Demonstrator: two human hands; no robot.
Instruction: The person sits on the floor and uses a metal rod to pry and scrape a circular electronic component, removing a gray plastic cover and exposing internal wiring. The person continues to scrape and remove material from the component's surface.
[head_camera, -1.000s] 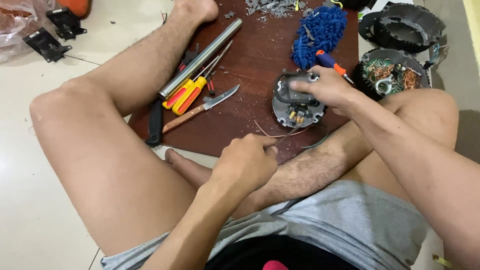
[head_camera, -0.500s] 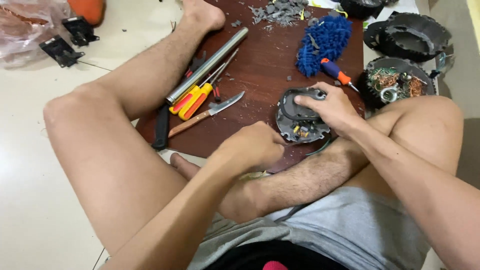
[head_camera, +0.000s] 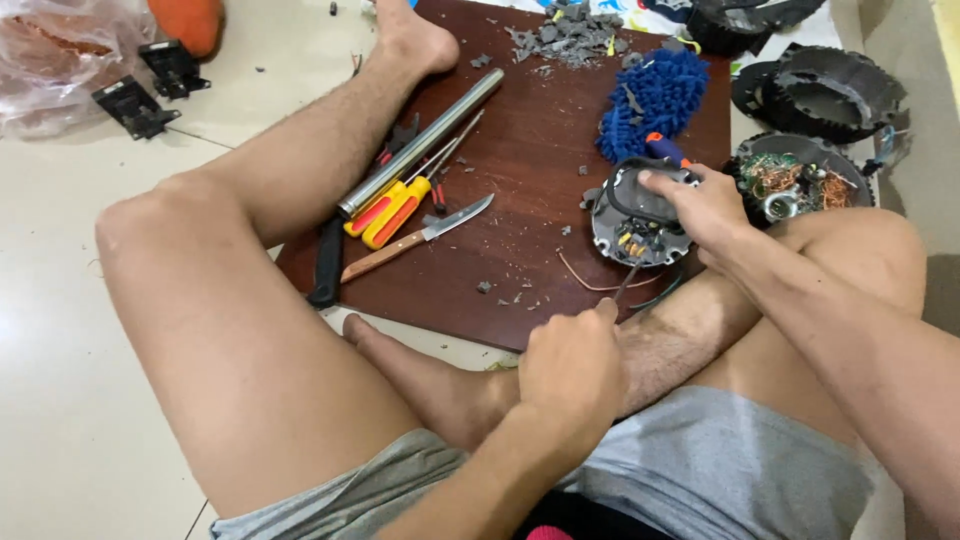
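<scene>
A round grey motor housing (head_camera: 628, 222) with small wires inside rests on the dark wooden board (head_camera: 530, 150). My right hand (head_camera: 700, 205) grips its far right rim, tilting it slightly. Closer to me, my left hand (head_camera: 570, 370) is closed around a thin metal tool (head_camera: 628, 276) whose tip points into the near edge of the housing. A loose copper wire (head_camera: 590, 282) curls on the board beside the tool. I sit on the floor with my legs around the board.
On the board lie a steel tube (head_camera: 420, 142), yellow-handled screwdrivers (head_camera: 392, 212), a knife (head_camera: 420, 238), a blue fluffy cloth (head_camera: 655, 95) and grey debris (head_camera: 570, 35). A copper-wound stator (head_camera: 795, 180) and black round casings (head_camera: 820, 90) sit at right. Black parts (head_camera: 150, 85) lie far left.
The view has shifted. My left hand has come forward from my shin and now points the thin tool into the housing. My right hand stays on the housing rim.
</scene>
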